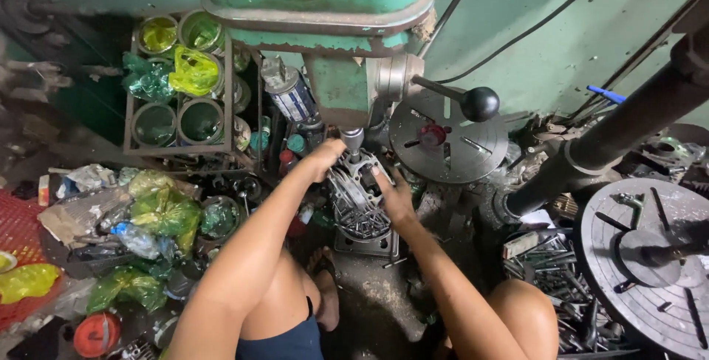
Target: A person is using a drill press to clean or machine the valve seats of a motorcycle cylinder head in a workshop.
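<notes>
So the finned metal casting (357, 196) is already sitting in place under the drill press (325, 5), right below the spindle (352, 138), on the little square base plate (363, 242) down near the floor. That part looks done. What I can't see is any hole being cut yet: the spindle tip is just above or barely touching the top of the part, hard to say which from this angle, and nobody's on the feed lever with the black ball knob (480, 103).

Left hand (323, 159) is curled over the upper left edge of the casting, fingers wrapped onto it. Right hand (395, 197) is pressed against the right side with the fingers spread fairly flat, more steadying than gripping. So both hands are on the part, lining it up or holding it square, I'd guess.

The casting itself is grey aluminium-looking, roundish, with lots of thin ribs or fins and a darker hollow in the middle. Looks used and a bit grimy.

Round slotted table (448, 138) is just to the right, and the rack of green tins (181, 83) is off to the left.
</notes>
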